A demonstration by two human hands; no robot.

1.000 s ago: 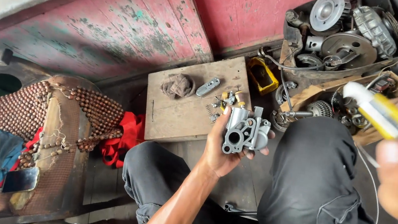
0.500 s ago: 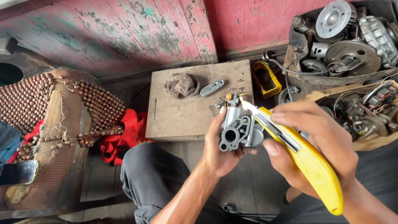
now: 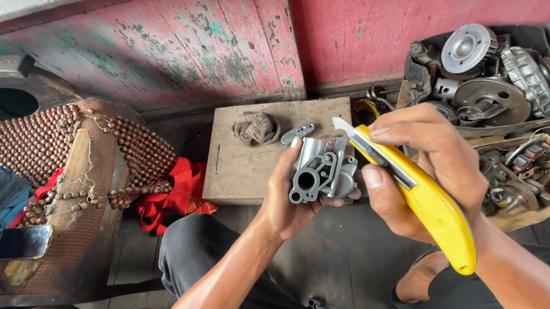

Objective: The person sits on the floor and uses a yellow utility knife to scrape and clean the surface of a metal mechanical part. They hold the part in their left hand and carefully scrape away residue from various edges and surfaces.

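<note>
Carburetor body, a cast grey metal piece with round bores and small lugs, sits clamped in the left hand, fingers wrapped round its near side, held just above the near edge of a worn wooden block. Beyond that hand the block lies flat and mostly bare, bearing only a crumpled brown rag and a small grey metal lever; past its far edge rises a red plank wall with flaking paint. The right hand is closed round a yellow utility knife, its smooth curved handle running back toward the wrist and its short steel blade reaching just over the top of the casting. Behind the right hand two trays of engine parts, discs, gears and coils in dull metal, crowd close. Left of the left hand, well apart, lie a red cloth and a brown beaded seat mat. Under both forearms is dark, flat floor.
</note>
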